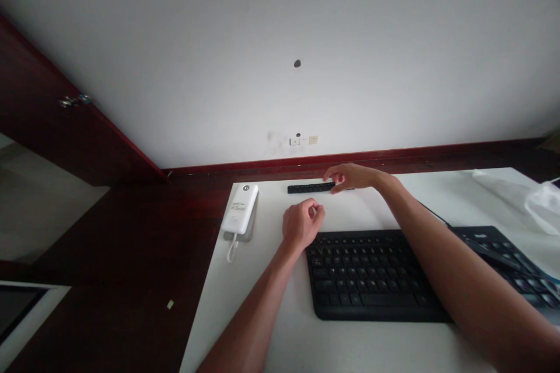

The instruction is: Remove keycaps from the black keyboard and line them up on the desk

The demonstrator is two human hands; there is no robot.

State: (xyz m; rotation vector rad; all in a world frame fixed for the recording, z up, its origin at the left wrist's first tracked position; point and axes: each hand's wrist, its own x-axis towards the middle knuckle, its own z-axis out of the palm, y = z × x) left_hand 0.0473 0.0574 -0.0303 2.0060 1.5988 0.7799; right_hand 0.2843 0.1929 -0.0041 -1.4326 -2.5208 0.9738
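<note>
A narrow black strip [308, 188] with a bumpy top lies along the back of the white table [280, 326]. My right hand [350, 176] reaches over its right end, thumb in front and fingers behind, closed around it. Part of the strip is hidden by that hand. My left hand [303, 221] is curled closed just in front of the strip, by the back left corner of a black keyboard [367, 274]; whatever its fingers may hold is hidden. My right forearm crosses over the keyboard and covers part of its keys.
A white power bank [240, 210] with a short cable loop lies at the table's left edge, on a grey flat object [251, 227]. Black tweezer-like slim tools [494, 253] rest on the keyboard's right side. A clear plastic bag [542, 204] sits at the right.
</note>
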